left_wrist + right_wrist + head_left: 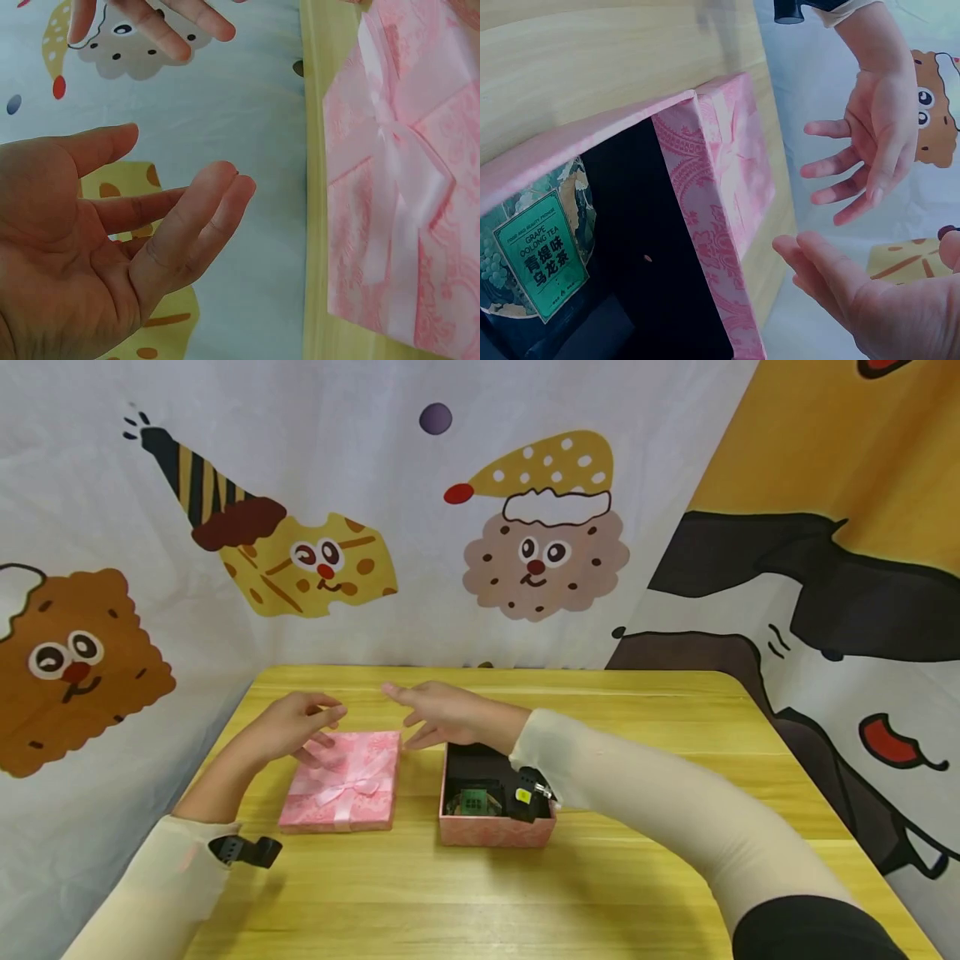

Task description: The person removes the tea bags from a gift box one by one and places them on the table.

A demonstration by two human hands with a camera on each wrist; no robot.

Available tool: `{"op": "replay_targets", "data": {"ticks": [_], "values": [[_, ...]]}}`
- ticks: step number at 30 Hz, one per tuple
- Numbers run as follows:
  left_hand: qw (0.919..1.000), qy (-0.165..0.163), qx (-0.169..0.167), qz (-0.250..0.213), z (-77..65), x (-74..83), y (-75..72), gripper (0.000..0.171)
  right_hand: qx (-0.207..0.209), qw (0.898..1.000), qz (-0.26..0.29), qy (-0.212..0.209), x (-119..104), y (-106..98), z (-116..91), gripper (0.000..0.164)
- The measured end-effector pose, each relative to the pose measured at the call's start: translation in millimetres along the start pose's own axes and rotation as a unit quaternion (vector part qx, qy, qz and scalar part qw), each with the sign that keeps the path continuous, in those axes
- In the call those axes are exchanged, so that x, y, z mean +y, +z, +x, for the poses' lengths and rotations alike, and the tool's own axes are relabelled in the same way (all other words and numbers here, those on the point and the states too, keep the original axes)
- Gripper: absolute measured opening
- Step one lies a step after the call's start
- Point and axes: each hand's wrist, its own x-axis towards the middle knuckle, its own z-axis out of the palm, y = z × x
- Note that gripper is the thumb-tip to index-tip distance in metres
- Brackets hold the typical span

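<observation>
My left hand (288, 727) hovers over the far left part of a pink patterned gift box lid (360, 768), its fingers loosely bent and holding nothing. The lid lies flat on the table with its ribbon bow (390, 127) facing up. Over the far left corner of the open pink gift box (495, 833), my right hand (450, 710) reaches left with fingers spread and nothing in them. Inside the black-lined box sits a dark tea package with a green label (544, 255) reading "Grape Oolong Tea". The two hands face each other across a small gap.
The lid and box stand side by side on a yellow wood-grain table (600, 893). Behind the table's far edge hangs a white cloth (420, 585) printed with cartoon biscuits and cheese. Each wrist wears a black camera band (247, 850).
</observation>
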Motion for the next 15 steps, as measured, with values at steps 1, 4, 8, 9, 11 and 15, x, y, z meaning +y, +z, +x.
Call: {"op": "replay_targets", "data": {"ticks": [1, 4, 8, 9, 11, 15], "values": [[1.0, 0.002, 0.0, -0.002, 0.1, 1.0, 0.5, 0.069, 0.0, 1.0, 0.0, -0.003, 0, -1, -1, 0.082], [0.9999, 0.008, 0.001, -0.01, 0.3, 4.2, 2.0, 0.068, -0.002, 1.0, 0.004, -0.01, 0, -5, -3, 0.081], [0.9997, 0.02, 0.003, -0.011, -1.2, 9.9, 4.2, 0.066, -0.003, 1.0, 0.007, -0.019, 0, -8, -7, 0.079], [0.9997, 0.023, 0.004, -0.009, -1.7, 11.4, 4.8, 0.066, -0.002, 1.0, 0.007, -0.021, 0, -9, -8, 0.079], [0.9996, 0.026, 0.007, -0.005, -2.6, 15.2, 6.0, 0.065, -0.002, 1.0, 0.007, -0.023, 1, -11, -10, 0.078], [0.9995, 0.026, 0.015, 0.007, -2.1, 21.2, 8.3, 0.063, 0.001, 1.0, 0.006, -0.027, 2, -15, -15, 0.075]]}}
